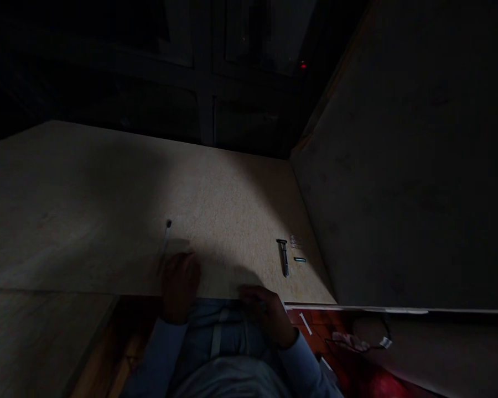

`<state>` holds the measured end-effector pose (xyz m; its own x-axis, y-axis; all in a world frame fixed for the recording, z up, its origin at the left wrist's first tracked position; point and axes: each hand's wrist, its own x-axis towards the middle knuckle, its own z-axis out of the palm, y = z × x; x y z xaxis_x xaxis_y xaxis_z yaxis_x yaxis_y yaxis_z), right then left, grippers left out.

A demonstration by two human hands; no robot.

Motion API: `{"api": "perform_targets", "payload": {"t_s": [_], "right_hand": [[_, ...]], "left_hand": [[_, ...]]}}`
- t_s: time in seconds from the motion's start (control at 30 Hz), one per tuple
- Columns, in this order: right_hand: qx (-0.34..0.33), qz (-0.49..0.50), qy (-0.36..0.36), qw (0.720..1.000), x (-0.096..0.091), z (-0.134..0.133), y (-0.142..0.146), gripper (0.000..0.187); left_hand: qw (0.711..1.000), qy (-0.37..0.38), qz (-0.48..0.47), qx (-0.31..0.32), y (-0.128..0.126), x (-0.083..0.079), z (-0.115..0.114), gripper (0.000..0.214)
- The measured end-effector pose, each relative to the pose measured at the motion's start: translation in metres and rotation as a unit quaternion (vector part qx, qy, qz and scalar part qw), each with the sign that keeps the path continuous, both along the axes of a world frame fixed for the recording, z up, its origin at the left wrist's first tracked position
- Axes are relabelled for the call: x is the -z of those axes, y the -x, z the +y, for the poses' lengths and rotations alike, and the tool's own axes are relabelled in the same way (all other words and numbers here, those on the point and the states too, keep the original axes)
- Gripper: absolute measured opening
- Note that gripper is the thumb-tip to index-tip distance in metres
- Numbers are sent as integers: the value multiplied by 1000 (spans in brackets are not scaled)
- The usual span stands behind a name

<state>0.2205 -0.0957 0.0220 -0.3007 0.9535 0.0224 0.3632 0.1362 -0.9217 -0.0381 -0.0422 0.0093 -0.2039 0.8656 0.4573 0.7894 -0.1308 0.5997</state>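
Note:
My left hand (181, 284) rests at the front of the table with its fingers curled in; whatever they may hold is hidden. Just beyond it lies a thin, pale stick with a dark round tip (169, 224), its near end lost in shadow by the hand. My right hand (265, 309) is at the table's front edge, above my lap, fingers bent and pressed together. Too little light falls there to make out what is in them. To the right of that hand, a T-shaped razor (284, 258) lies on the table, beside a small dark bar (299, 259) and a clear plastic piece (296, 242).
The pale table (216, 193) meets a grey panel (406, 182) on the right. Dark window-like frames stand behind it, with a small red light (302, 66). On the reddish floor are a white strip (305, 324) and a cable (357, 349).

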Motion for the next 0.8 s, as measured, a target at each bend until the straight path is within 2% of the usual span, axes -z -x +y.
{"api": "perform_targets", "payload": {"t_s": [0.13,0.3,0.37,0.43,0.53,0.6,0.7,0.8], "right_hand": [[44,-9,-19,999,-7,3,-30,31],[231,-3,-81,970,-9,28,-92,36],[306,-1,-86,948,-7,42,-117,43],[345,-20,-87,934,-4,58,-137,50],[312,-112,-66,941,2,79,-157,56],[273,-168,-55,946,4,87,-162,57],[238,-210,-30,948,5,88,-159,52],[220,-245,-4,944,5,82,-150,42]], "left_hand": [[995,-15,-16,101,-52,6,-6,31],[966,69,-118,220,-99,7,-5,30],[955,94,-121,253,-116,1,0,31],[947,95,-107,288,-134,-5,8,32],[940,65,-85,324,-160,-10,21,35],[937,48,-69,339,-175,-8,30,37],[937,42,-61,342,-189,4,41,35],[940,37,-78,331,-191,18,49,28]]}}
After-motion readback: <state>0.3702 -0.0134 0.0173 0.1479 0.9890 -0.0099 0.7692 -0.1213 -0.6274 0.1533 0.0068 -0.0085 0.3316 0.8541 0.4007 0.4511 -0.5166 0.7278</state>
